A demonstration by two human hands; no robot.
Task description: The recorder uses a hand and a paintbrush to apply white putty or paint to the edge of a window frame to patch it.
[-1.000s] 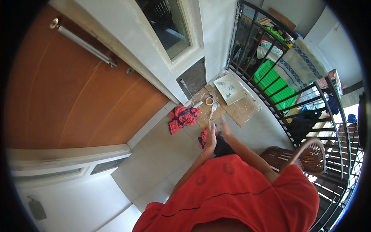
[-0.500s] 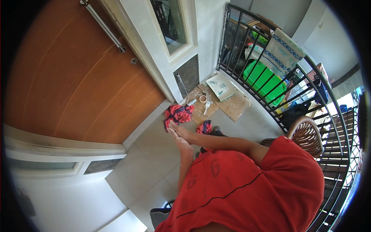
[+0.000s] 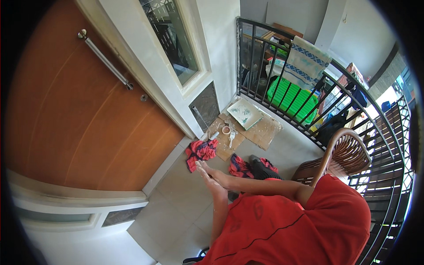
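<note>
Left hand point(image 3: 209, 180) and right hand point(image 3: 217, 174) meet palm to palm, fingers straight with nothing visible between them; a crumpled pink-and-dark cloth point(image 3: 202, 151), lacking a clear long axis, lies on the floor point(image 3: 174, 201) just beyond both hands' fingertips.

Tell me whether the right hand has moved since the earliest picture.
Yes, the right hand has moved left, toward the brown door, judged against the pink cloth near that door.
</note>
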